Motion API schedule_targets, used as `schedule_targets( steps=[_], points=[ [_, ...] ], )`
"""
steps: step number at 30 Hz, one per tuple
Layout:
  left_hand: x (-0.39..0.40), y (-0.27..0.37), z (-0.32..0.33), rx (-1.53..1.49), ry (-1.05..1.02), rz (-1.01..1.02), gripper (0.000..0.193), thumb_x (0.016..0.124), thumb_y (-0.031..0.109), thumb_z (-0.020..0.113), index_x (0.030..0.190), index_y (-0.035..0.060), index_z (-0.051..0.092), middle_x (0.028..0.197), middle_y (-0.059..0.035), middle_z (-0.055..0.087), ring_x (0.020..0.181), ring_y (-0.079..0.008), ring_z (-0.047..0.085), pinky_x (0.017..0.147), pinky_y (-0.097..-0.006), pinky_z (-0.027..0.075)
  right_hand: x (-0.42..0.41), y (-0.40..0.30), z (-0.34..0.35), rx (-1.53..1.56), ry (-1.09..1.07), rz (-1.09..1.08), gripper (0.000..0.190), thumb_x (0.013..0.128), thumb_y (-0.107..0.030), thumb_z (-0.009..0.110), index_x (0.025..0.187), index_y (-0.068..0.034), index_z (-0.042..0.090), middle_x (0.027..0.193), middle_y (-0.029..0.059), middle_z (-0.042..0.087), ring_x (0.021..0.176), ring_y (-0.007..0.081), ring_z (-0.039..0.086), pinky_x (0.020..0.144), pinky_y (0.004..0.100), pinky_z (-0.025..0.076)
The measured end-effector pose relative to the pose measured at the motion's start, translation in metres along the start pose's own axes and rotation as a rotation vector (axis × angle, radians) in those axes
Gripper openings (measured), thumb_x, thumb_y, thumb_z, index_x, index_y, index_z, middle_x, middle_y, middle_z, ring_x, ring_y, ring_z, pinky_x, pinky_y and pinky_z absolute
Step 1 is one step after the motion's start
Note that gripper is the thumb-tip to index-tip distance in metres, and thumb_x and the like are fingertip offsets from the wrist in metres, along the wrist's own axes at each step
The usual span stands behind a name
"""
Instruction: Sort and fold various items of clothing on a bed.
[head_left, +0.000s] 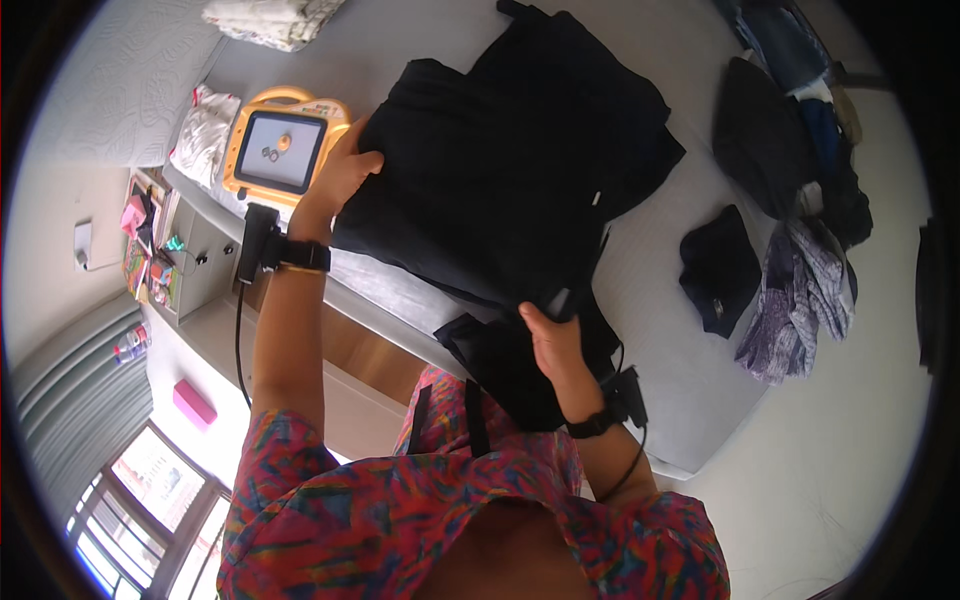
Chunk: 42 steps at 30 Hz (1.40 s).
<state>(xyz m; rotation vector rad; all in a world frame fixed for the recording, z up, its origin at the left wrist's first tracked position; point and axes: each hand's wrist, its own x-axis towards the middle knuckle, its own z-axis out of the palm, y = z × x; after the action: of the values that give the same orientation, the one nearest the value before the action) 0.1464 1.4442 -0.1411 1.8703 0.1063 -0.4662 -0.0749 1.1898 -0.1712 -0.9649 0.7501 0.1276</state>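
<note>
A large black garment (480, 172) lies spread on the grey surface in front of me, its part nearest me raised between my hands. My left hand (349, 169) grips its left edge, thumb on top and fingers hidden beneath the cloth. At the lower right corner, my right hand (555, 337) pinches the cloth near a small light patch. Under and beside my right hand, more black cloth (510, 375) hangs over the edge towards my lap; whether it is the same garment I cannot tell.
Left of the garment lie a yellow-framed drawing board (234, 161) and a folded white cloth (206, 135). Another folded cloth (274, 22) is at the top left. On the right are a small dark cloth item (720, 270), a grey-purple knitted garment (795, 300) and a dark clothes pile (765, 135).
</note>
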Motion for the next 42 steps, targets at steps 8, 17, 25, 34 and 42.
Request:
schedule_targets(
  steps=[8, 17, 25, 34, 42],
  points=[
    [-0.012, -0.017, 0.135, 1.086, 0.11, 0.587, 0.052, 0.083, 0.04, 0.041, 0.132, 0.0227, 0.032, 0.139, -0.0101, 0.022, 0.128, -0.037, 0.014, 0.093, -0.0651, 0.011, -0.004, 0.041, -0.041, -0.383, -0.283, 0.301, 0.03, 0.081, -0.021, 0.057, 0.096, 0.005, 0.056, 0.082, 0.0098, 0.063, 0.076, 0.0145, 0.059, 0.069, 0.025, 0.046],
    [0.001, -0.049, 0.166, 1.331, 0.231, 0.66, 0.055, 0.084, 0.047, 0.032, 0.134, 0.0243, 0.026, 0.143, -0.008, 0.012, 0.129, -0.0382, 0.007, 0.092, -0.0662, 0.014, -0.079, 0.085, -0.122, -0.44, -0.063, 0.223, 0.02, 0.081, -0.012, 0.05, 0.094, 0.003, 0.053, 0.072, 0.0088, 0.062, 0.064, 0.0152, 0.061, 0.059, 0.0269, 0.049],
    [-0.029, -0.044, 0.19, 1.364, 0.258, 0.375, 0.054, 0.088, 0.041, 0.033, 0.136, 0.0214, 0.019, 0.143, -0.0091, 0.009, 0.129, -0.0353, 0.012, 0.09, -0.0654, 0.022, -0.15, 0.094, -0.164, -0.392, 0.014, 0.16, 0.023, 0.081, -0.014, 0.051, 0.096, 0.003, 0.053, 0.076, 0.0092, 0.062, 0.066, 0.0152, 0.061, 0.06, 0.026, 0.048],
    [-0.184, -0.048, 0.258, 1.119, 0.128, 0.288, 0.063, 0.083, 0.031, 0.047, 0.136, 0.0118, 0.018, 0.138, -0.0174, 0.02, 0.126, -0.0341, 0.022, 0.096, -0.0554, 0.023, -0.248, 0.07, -0.262, -0.359, 0.098, 0.22, 0.026, 0.085, -0.015, 0.048, 0.107, 0.0, 0.048, 0.085, 0.0085, 0.061, 0.076, 0.0138, 0.059, 0.063, 0.026, 0.047],
    [-0.444, 0.214, 0.443, 0.203, -0.04, 1.288, 0.033, 0.067, 0.0, 0.053, 0.1, 0.0015, 0.053, 0.091, -0.0123, 0.052, 0.09, -0.0291, 0.047, 0.08, -0.0358, 0.036, -0.46, -0.147, -0.382, -0.585, 0.27, -0.899, 0.026, 0.08, -0.01, 0.055, 0.105, -0.003, 0.052, 0.084, 0.009, 0.061, 0.076, 0.019, 0.059, 0.065, 0.0275, 0.046]
  ],
)
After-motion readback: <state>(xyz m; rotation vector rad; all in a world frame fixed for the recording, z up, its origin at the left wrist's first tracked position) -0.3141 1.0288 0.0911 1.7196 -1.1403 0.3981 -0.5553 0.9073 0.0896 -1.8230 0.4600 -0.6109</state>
